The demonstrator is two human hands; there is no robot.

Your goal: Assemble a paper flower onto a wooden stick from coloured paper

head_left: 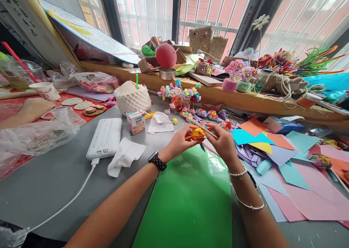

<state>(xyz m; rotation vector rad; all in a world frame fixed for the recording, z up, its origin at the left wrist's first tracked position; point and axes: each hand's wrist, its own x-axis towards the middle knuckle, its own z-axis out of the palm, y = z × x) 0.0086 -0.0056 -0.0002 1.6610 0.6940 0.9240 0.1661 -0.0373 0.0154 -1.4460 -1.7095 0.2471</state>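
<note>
My left hand (182,139) is closed around a yellow-and-orange folded paper flower (198,133), above the far end of a green mat (191,204). In my right hand (222,141) is a thin stick (205,128), pinched between the fingers and lying across the top of the flower. Whether the stick's tip touches the petals I cannot tell. A dark blue-green pointed piece (202,147) shows below the flower, between the hands. Just beyond them lie several multicoloured paper flowers (212,114).
Loose coloured paper sheets (297,182) cover the right side. On the left are a white power bank (105,137) with a cable, crumpled tissue (127,154), a small drink carton (136,122) and a coconut (132,97). Another person's hand (35,112) rests at far left.
</note>
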